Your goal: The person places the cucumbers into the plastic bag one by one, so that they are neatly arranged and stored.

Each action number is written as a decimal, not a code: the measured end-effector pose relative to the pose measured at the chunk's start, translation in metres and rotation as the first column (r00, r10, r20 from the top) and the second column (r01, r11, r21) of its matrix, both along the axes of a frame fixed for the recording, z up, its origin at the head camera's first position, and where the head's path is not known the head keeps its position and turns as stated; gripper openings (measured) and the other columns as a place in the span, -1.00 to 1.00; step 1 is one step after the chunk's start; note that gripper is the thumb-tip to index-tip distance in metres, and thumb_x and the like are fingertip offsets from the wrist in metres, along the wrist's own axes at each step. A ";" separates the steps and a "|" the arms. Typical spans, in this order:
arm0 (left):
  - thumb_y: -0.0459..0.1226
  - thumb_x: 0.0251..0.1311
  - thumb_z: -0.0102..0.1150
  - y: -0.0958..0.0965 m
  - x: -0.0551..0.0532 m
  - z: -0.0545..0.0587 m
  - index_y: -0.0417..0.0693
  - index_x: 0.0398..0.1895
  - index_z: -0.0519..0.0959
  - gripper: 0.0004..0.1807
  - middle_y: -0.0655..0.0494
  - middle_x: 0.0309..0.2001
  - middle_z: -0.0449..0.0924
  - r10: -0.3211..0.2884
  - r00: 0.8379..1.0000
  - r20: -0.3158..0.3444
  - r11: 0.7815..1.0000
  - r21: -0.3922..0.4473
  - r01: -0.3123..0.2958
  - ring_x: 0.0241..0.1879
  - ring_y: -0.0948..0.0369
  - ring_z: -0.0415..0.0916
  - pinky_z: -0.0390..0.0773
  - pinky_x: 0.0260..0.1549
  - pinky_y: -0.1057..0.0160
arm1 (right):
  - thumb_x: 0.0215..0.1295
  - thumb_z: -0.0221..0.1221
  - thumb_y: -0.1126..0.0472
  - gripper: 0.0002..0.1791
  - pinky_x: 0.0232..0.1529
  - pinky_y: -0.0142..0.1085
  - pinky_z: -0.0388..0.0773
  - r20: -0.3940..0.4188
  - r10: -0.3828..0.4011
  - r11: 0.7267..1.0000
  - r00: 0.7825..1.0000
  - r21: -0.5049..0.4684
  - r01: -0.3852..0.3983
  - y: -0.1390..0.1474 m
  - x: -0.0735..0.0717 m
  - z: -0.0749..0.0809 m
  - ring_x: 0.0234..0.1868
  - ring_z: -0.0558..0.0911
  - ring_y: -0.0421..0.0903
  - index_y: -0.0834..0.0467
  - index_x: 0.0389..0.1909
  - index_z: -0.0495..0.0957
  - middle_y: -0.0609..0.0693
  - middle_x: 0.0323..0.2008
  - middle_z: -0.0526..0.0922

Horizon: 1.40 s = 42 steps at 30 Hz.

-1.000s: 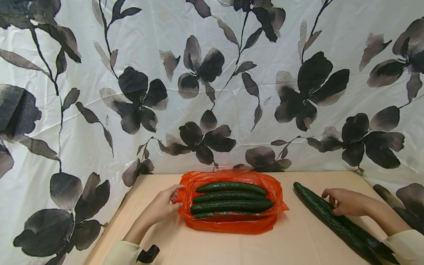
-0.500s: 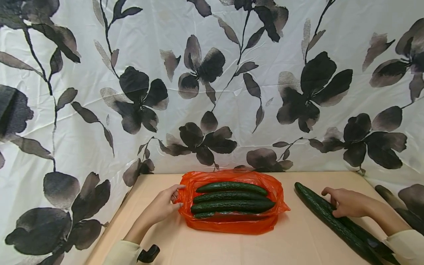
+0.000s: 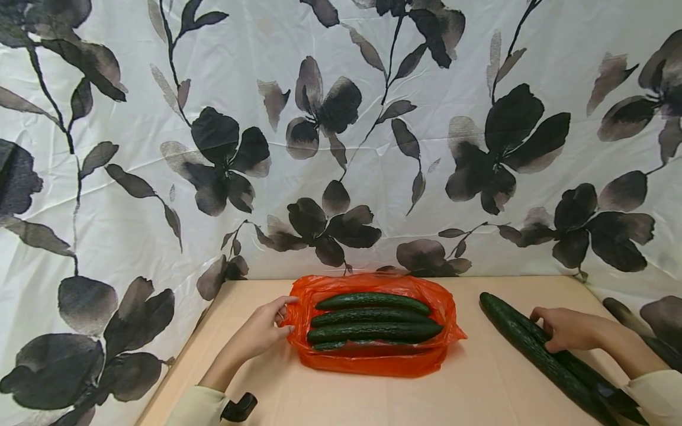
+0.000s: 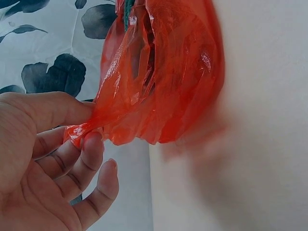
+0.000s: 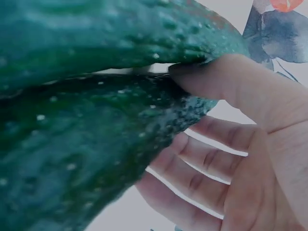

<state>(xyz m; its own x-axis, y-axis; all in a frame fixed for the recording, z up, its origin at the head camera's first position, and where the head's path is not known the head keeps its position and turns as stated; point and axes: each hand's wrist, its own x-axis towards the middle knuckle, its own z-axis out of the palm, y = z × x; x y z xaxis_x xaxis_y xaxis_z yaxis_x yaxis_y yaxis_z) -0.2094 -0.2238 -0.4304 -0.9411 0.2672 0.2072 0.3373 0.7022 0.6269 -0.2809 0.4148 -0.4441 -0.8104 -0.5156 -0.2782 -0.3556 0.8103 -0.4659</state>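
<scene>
An orange-red plastic bag [image 3: 373, 365] lies open in the middle of the table, with several dark green cucumbers [image 3: 373, 332] side by side in its mouth. My left hand [image 3: 256, 333] pinches the bag's left end; in the left wrist view the gathered plastic [image 4: 89, 126] sits between thumb and fingers. To the right, two long cucumbers lie slantwise against each other. My right hand [image 3: 575, 329] grips the right-hand cucumber [image 3: 583, 371], its thumb [image 5: 216, 79] in the gap beside the left-hand cucumber [image 3: 533, 355]. The cucumbers' near ends are partly hidden by the sleeve.
The pale table [image 3: 330, 402] ends at the back against a white cloth [image 3: 394, 177] printed with dark flowers. A black object [image 3: 240, 408] sits by the left sleeve.
My right hand has shifted slightly to the right, and the two cucumbers there have shifted right with it. The left hand and the bag have stayed in place.
</scene>
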 end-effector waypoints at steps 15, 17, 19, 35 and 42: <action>-0.52 0.11 0.36 -0.005 0.004 0.001 -0.24 0.27 0.49 -0.41 0.11 -0.31 0.44 -0.016 1.000 0.021 1.000 0.010 0.016 -0.36 0.23 0.41 0.46 -0.31 0.35 | 0.14 0.30 0.30 -0.47 -0.49 -0.28 0.50 0.056 -0.009 0.996 0.998 -0.086 0.014 0.003 0.015 -0.005 -0.45 0.51 -0.18 0.36 0.11 0.37 0.05 -0.32 0.54; -0.52 0.11 0.35 -0.006 0.004 0.001 -0.24 0.27 0.49 -0.41 0.11 -0.31 0.44 -0.018 1.000 0.023 1.000 0.009 0.018 -0.35 0.22 0.41 0.46 -0.31 0.35 | 0.16 0.29 0.29 -0.47 -0.45 -0.30 0.46 0.031 0.025 0.995 0.999 -0.094 -0.022 0.005 0.017 -0.005 -0.44 0.49 -0.24 0.37 0.12 0.37 0.04 -0.33 0.54; -0.52 0.11 0.35 -0.006 0.004 0.001 -0.24 0.27 0.49 -0.41 0.12 -0.32 0.43 -0.023 1.000 0.022 1.000 0.007 0.023 -0.34 0.21 0.41 0.46 -0.31 0.34 | 0.18 0.28 0.29 -0.47 -0.40 -0.32 0.40 0.010 0.051 0.994 0.999 -0.099 -0.050 0.008 0.018 -0.005 -0.42 0.47 -0.28 0.38 0.14 0.37 0.01 -0.36 0.52; -0.52 0.11 0.35 -0.011 0.006 0.002 -0.26 0.27 0.48 -0.41 0.12 -0.32 0.44 -0.047 0.999 0.021 0.999 0.002 0.047 -0.35 0.21 0.41 0.47 -0.31 0.35 | 0.29 0.25 0.29 -0.34 -0.32 -0.32 0.53 0.011 -0.012 0.993 1.000 -0.115 0.013 0.009 0.030 0.008 -0.19 0.61 -0.09 0.47 0.33 0.25 0.12 -0.14 0.54; -0.51 0.11 0.35 -0.015 0.008 0.002 -0.25 0.27 0.49 -0.41 0.12 -0.33 0.43 -0.061 0.998 0.017 0.998 0.002 0.061 -0.37 0.24 0.40 0.45 -0.33 0.34 | 0.27 0.29 0.28 -0.28 -0.28 -0.27 0.60 -0.021 0.005 0.994 1.000 -0.110 -0.008 0.001 0.037 0.021 -0.13 0.65 -0.04 0.52 0.36 0.26 0.23 -0.03 0.55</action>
